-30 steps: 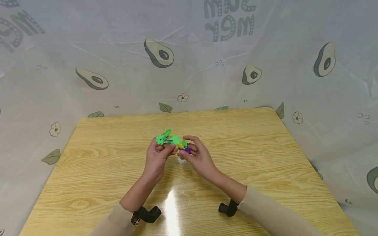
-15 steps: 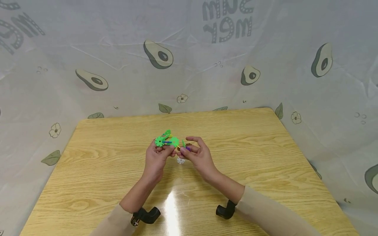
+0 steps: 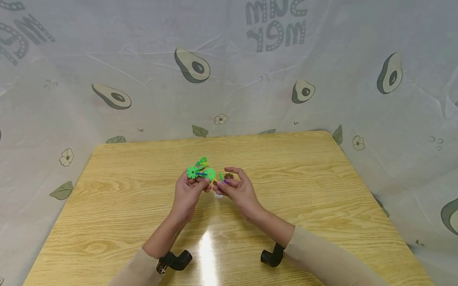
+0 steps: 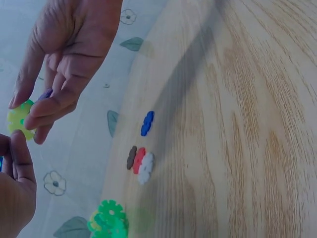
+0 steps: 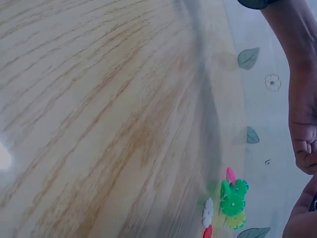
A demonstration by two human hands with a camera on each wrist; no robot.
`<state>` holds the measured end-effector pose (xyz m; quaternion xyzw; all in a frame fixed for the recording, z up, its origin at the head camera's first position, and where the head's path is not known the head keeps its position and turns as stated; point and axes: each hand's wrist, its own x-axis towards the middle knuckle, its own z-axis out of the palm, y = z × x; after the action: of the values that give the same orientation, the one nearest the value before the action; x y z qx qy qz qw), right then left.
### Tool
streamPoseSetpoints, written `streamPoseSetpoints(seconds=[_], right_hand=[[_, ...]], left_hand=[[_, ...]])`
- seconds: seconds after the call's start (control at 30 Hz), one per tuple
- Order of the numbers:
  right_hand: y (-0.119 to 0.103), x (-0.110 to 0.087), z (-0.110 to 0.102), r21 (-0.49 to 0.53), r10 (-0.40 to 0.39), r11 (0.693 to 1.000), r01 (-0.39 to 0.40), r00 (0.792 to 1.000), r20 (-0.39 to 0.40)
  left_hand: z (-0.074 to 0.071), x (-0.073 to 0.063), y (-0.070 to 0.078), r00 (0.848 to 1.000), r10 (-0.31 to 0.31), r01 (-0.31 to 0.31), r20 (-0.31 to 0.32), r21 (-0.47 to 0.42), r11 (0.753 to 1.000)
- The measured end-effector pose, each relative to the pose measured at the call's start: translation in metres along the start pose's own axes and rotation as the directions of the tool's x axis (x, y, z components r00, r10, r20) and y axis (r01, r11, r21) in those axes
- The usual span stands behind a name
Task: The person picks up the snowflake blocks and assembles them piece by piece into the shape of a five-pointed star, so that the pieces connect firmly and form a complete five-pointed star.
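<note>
My left hand holds joined notched plastic discs, with a green disc at the left, a blue disc seen edge-on and another green disc. Close beside it, my right hand pinches a small joined piece with a yellow disc, a green disc seen edge-on and a purple disc. Left fingertips meet the yellow disc's lower edge in the left wrist view. How the two pieces connect is hidden by the fingers.
Loose discs lie on the wooden table: a blue disc, a brown disc, a red disc and a white disc. Near them stands a green cluster with pink and yellow parts. A patterned cloth hangs behind.
Both hands have shifted slightly left. The green disc in my right hand has turned edge-on, and the left-hand discs have moved a little left and down, uncovering more of the cluster behind.
</note>
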<state>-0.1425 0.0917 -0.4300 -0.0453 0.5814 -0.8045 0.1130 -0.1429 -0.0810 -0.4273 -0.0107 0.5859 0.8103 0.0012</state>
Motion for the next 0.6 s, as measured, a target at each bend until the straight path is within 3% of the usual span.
streamPoseSetpoints(seconds=[0.6], right_hand=[[0.0036,-0.0032,0.0097,0.115,0.061,0.992,-0.051,0.995,-0.079]], left_hand=[[0.0008,-0.0007,-0.0027,1.0,0.024,-0.024,-0.004,-0.009,1.0]])
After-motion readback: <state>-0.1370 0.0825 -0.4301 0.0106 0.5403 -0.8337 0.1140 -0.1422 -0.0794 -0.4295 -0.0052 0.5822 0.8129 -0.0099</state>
